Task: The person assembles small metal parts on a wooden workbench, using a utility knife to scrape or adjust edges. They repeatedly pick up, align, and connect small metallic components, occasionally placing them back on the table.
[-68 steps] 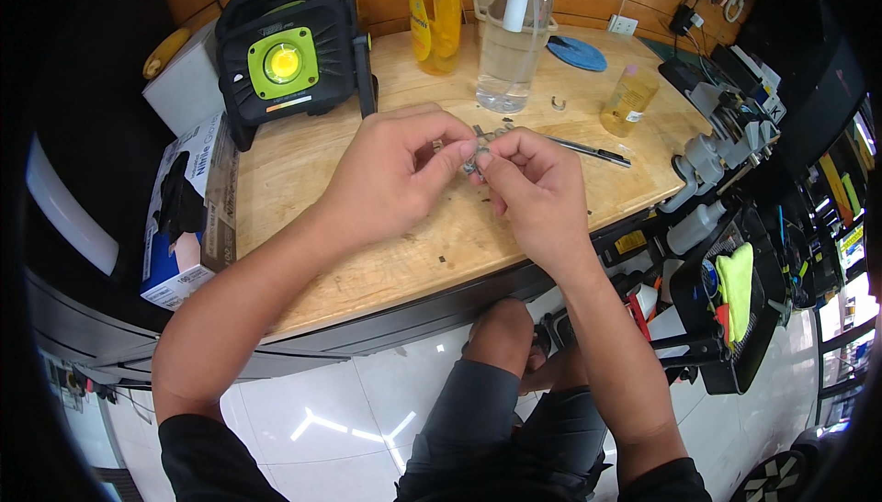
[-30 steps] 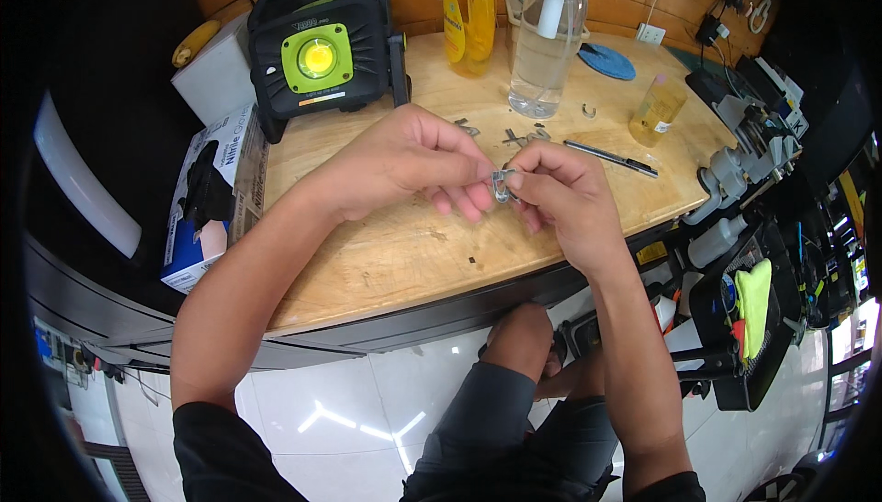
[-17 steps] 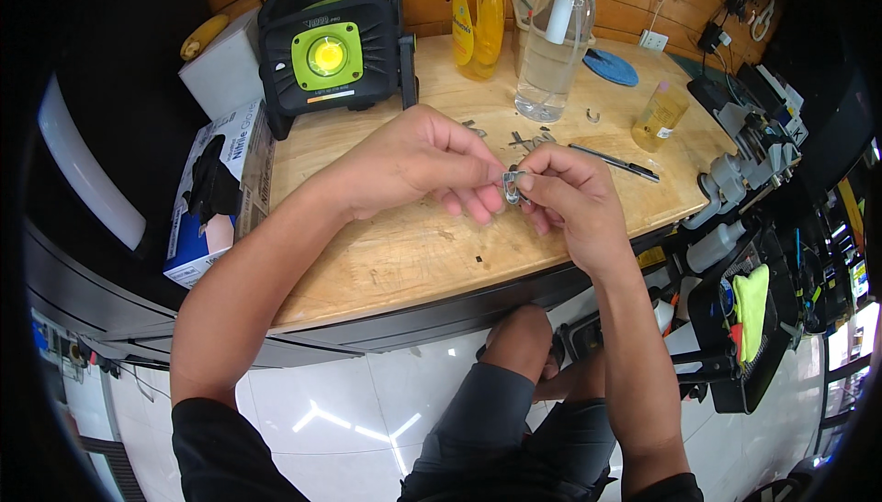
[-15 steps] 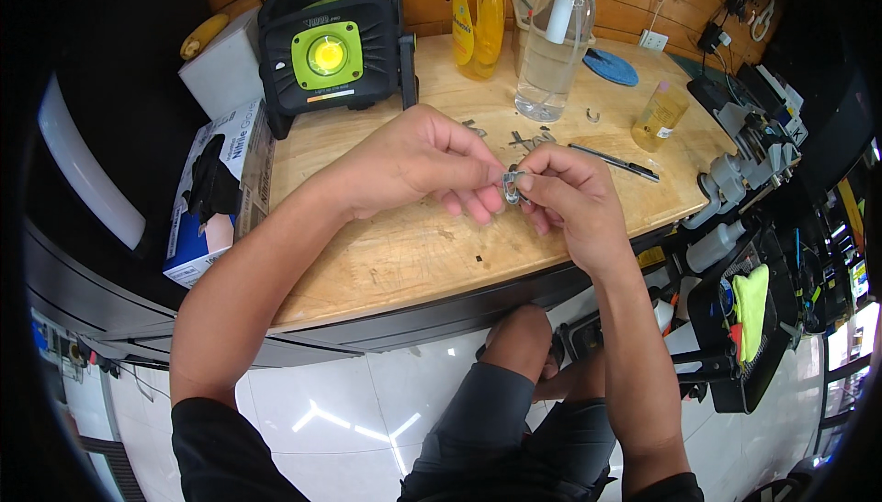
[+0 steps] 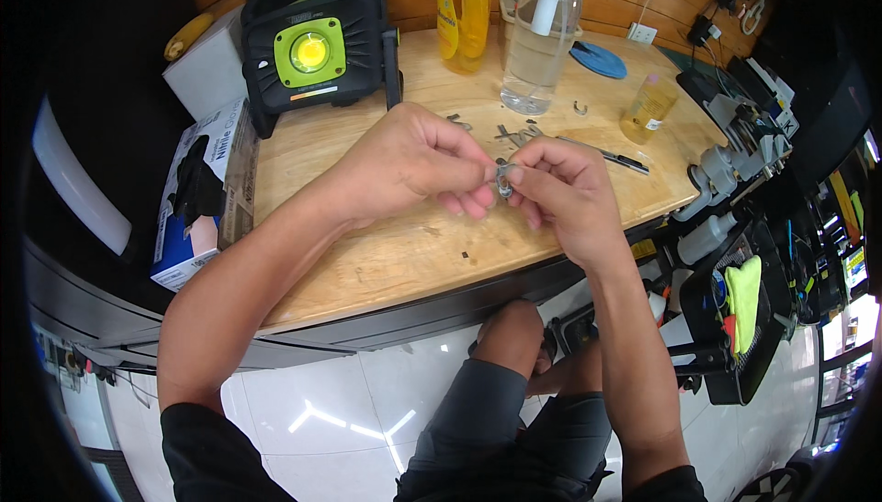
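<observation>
Over the wooden workbench (image 5: 386,268), my left hand (image 5: 424,167) pinches one side of a small, shiny, curved metal piece (image 5: 503,182) between thumb and fingers. My right hand (image 5: 568,191) grips the other side of it, thumb against forefinger. Fingertips cover much of the piece, so its exact kind does not show. Just beyond the hands lie several thin, flat metal strips (image 5: 516,135). A slim dark pen-like tool (image 5: 617,158) rests beyond my right hand, and a small C-shaped metal piece (image 5: 580,108) lies farther back.
At the back left stand a work light (image 5: 317,52) and a glove box (image 5: 207,190). Behind the hands are an amber bottle (image 5: 464,20), a clear spray bottle (image 5: 537,56), a blue round pad (image 5: 599,60) and a small yellowish bottle (image 5: 649,109). A metal clamp-like device (image 5: 717,171) occupies the right edge.
The metal piece has tilted a little between my fingers, and both hands keep hold of it. The whole view has shifted slightly, so the bench things appear farther left.
</observation>
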`<action>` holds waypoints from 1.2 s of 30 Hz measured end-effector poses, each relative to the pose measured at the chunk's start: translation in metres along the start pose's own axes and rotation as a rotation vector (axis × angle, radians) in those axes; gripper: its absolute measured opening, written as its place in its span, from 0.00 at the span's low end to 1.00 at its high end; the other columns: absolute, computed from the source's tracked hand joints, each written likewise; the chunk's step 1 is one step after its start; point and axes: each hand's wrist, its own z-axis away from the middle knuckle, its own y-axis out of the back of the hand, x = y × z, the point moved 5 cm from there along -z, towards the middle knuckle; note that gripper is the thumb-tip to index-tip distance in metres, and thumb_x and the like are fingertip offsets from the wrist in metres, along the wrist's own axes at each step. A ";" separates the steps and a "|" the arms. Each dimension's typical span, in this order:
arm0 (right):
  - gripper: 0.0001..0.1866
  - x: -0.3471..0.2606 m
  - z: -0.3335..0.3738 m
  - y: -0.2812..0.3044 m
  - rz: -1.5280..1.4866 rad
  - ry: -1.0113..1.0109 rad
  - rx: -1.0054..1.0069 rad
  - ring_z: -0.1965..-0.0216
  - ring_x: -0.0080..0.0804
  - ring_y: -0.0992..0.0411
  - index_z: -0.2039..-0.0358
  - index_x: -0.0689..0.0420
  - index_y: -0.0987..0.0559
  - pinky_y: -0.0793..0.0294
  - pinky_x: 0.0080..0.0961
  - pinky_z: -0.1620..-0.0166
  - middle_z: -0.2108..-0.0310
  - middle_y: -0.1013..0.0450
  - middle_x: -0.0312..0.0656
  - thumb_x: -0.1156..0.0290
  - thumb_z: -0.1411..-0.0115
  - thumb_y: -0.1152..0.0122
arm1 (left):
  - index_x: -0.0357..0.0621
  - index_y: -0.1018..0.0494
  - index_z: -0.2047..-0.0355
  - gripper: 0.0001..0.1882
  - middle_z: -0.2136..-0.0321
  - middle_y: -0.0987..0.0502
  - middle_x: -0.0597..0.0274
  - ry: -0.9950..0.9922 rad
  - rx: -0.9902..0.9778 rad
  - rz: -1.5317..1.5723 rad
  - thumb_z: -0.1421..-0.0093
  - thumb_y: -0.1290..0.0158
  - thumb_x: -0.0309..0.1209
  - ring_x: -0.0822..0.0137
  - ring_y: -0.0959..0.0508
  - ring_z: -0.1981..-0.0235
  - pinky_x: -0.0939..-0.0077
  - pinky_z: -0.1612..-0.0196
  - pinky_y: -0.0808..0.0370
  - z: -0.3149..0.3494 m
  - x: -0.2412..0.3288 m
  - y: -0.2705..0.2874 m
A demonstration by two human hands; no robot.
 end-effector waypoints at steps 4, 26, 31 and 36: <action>0.05 -0.002 0.001 0.000 0.008 -0.004 0.009 0.78 0.16 0.32 0.67 0.62 0.19 0.36 0.17 0.75 0.76 0.25 0.34 0.75 0.34 0.38 | 0.32 0.17 0.63 0.08 0.69 0.14 0.54 0.019 0.028 -0.006 0.35 0.39 0.27 0.67 0.14 0.69 0.77 0.65 0.19 0.000 -0.001 -0.002; 0.05 0.000 -0.001 -0.002 0.008 0.083 0.162 0.79 0.16 0.32 0.65 0.60 0.20 0.37 0.16 0.76 0.75 0.23 0.35 0.73 0.32 0.37 | 0.35 0.20 0.52 0.11 0.61 0.15 0.58 -0.066 0.115 0.079 0.30 0.41 0.30 0.69 0.14 0.60 0.79 0.64 0.17 -0.004 -0.004 -0.007; 0.05 -0.002 0.001 -0.002 0.025 0.062 0.148 0.75 0.15 0.28 0.66 0.62 0.22 0.33 0.14 0.73 0.73 0.23 0.35 0.76 0.33 0.37 | 0.35 0.20 0.48 0.15 0.59 0.16 0.59 -0.092 0.175 0.089 0.29 0.43 0.32 0.72 0.16 0.61 0.80 0.70 0.17 -0.004 -0.008 -0.014; 0.04 0.002 0.001 -0.008 0.046 0.069 0.132 0.73 0.15 0.26 0.66 0.63 0.23 0.30 0.14 0.70 0.72 0.22 0.35 0.77 0.33 0.40 | 0.36 0.18 0.49 0.14 0.61 0.16 0.61 -0.075 0.194 -0.043 0.29 0.45 0.31 0.76 0.19 0.64 0.82 0.72 0.19 -0.004 -0.006 -0.016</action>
